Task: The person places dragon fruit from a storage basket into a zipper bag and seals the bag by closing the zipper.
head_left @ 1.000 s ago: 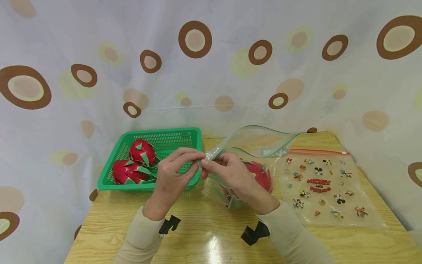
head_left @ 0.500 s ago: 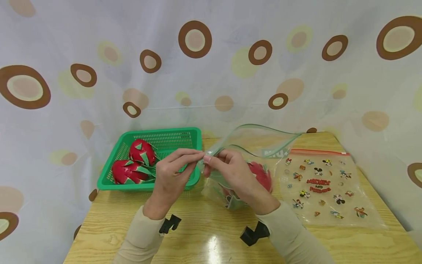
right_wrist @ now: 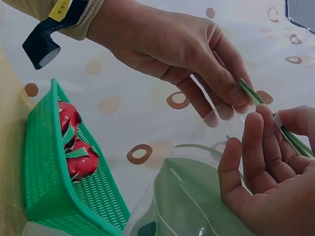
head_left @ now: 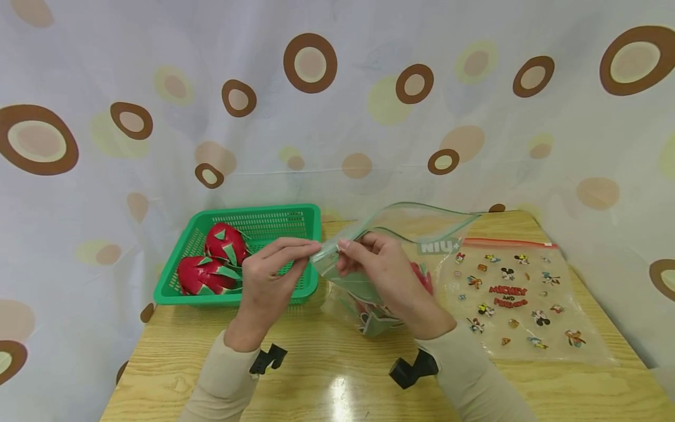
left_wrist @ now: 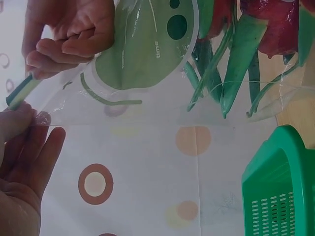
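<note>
Worktop (head_left: 308,381): yellowish wood grain, glossy, bright reflection at near middle. Directly upon it:
- One green slotted plastic basket (head_left: 203,300), upright, far left.
- One clear zip bag (head_left: 350,287) lettered "NIU+", centre, lower part apparently resting on the surface.
- One "Mickey and Friends" zip bag (head_left: 519,319), lying flat at right, red zip strip along far edge.

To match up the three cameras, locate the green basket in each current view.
Head: green basket left of centre, just below mid-height.
Left wrist: basket in the lower right corner, cut off.
Right wrist: basket on the left, reaching the bottom edge.
Shared landmark: the clear bag with pale green print.
</note>
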### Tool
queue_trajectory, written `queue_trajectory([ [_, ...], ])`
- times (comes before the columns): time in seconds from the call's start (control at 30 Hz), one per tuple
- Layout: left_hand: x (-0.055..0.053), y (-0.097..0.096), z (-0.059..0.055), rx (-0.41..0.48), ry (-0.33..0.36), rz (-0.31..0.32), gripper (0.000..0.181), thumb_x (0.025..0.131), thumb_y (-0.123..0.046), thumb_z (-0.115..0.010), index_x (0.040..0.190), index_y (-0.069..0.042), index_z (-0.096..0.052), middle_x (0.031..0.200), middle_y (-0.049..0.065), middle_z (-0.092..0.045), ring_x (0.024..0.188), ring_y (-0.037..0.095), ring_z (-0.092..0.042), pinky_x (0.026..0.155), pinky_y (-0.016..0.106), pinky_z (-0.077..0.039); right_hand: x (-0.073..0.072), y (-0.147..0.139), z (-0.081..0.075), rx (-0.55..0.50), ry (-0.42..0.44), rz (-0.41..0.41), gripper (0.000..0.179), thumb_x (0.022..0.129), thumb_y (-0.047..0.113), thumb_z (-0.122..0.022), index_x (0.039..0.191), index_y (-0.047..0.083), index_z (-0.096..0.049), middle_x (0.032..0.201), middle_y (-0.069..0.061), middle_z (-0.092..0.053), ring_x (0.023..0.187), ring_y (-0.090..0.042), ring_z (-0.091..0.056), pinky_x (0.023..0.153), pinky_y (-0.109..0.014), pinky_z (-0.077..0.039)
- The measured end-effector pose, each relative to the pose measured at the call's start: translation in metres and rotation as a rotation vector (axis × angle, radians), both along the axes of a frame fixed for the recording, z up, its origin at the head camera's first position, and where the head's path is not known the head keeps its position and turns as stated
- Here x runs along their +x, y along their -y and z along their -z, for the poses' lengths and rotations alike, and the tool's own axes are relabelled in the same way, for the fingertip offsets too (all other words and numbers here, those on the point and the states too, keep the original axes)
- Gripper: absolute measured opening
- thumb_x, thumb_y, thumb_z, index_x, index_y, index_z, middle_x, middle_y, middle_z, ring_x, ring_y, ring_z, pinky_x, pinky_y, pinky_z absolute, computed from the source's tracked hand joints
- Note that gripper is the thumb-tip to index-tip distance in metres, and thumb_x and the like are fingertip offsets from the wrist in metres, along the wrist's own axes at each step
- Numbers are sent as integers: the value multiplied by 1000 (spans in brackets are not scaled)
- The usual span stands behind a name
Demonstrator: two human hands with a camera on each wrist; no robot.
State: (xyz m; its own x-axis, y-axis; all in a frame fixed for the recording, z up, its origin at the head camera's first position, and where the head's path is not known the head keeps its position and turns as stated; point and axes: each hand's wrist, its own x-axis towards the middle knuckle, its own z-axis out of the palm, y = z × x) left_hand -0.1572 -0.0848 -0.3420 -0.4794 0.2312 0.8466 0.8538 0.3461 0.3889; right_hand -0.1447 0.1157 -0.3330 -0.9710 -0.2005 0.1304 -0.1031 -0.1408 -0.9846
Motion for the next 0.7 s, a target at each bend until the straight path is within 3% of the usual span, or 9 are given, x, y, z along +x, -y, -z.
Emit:
queue_trajectory([
  [0.7, -1, 10, 6, 75, 32, 2, 24, 80, 11, -74, 97, -6, -79, 93, 9, -76, 90, 18, -74, 84, 14, -54, 0, -25, 0, 12, 24, 57, 27, 100, 23, -60, 98, -4, -63, 77, -2, -67, 70, -17, -65, 79, -33, -59],
])
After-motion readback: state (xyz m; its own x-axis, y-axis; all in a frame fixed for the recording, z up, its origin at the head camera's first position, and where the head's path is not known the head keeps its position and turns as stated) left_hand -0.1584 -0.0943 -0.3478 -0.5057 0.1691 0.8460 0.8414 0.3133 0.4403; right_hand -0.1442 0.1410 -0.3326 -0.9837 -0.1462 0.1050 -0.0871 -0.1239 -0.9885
